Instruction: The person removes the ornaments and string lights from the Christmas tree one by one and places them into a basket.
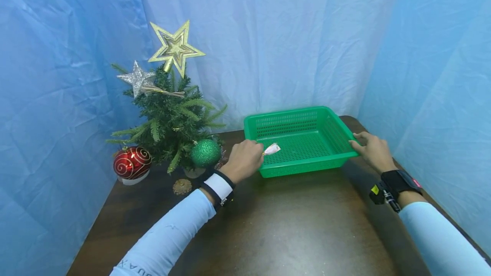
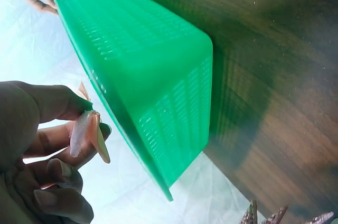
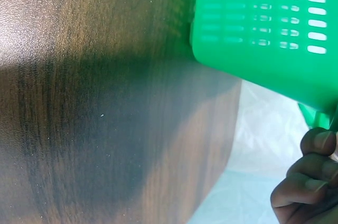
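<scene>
My left hand (image 1: pixel 244 159) is at the near left corner of a green plastic basket (image 1: pixel 303 164), thumb and fingers pinching a small piece with a thin white flap (image 1: pixel 272 148). In the left wrist view, this small piece (image 2: pixel 95 135) shows a translucent white part and tan strips; I cannot tell what it is. The basket has slotted walls and stands on the dark table. On its right side, my right hand (image 1: pixel 371 150) grips the rim, thumb toward the near corner. The right wrist view shows curled fingertips (image 3: pixel 320 140) beside the rim.
A small Christmas tree (image 1: pixel 168 114) stands at left with a gold star (image 1: pixel 175 48), a silver star (image 1: pixel 137 79) and a green glitter ball (image 1: pixel 206 153). Beside it are a red ball (image 1: pixel 132 163) and a brown round piece (image 1: pixel 182 187). Blue cloth (image 1: pixel 291 41) hangs behind the wooden table (image 1: pixel 299 220).
</scene>
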The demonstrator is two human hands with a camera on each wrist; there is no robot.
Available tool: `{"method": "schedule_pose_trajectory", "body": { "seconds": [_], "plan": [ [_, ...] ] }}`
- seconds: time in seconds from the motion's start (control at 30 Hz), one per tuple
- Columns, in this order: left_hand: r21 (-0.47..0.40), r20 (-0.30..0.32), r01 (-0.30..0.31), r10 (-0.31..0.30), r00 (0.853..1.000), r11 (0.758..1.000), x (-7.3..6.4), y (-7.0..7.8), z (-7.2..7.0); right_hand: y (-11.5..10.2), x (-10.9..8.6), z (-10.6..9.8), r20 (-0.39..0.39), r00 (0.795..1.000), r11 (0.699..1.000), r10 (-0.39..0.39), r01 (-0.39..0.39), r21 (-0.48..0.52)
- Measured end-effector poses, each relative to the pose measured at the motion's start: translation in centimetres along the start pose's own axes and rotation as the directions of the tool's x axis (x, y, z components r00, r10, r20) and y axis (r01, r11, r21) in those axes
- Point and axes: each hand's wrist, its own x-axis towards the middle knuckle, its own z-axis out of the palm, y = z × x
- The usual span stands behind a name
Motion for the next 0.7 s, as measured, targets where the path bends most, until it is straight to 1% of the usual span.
{"method": "schedule_pose_trajectory", "body": {
  "seconds": [0.2,0.47,0.7],
  "plan": [
    [0.016,0.005,-0.005,0.005,1.000,1.000,0.01,0.52,0.50,0.04,-0.06,0.10,-0.003,1.000,1.000,-0.001,0.001,0.001],
    [0.024,0.005,-0.002,0.002,1.000,1.000,-0.01,0.56,0.59,-0.19,0.04,0.08,0.012,1.000,1.000,0.009,-0.009,0.005],
    [0.025,0.001,-0.010,0.010,1.000,1.000,0.25,0.72,0.81,-0.17,0.02,0.05,0.009,1.000,1.000,0.022,-0.022,-0.002]
  ]
}}
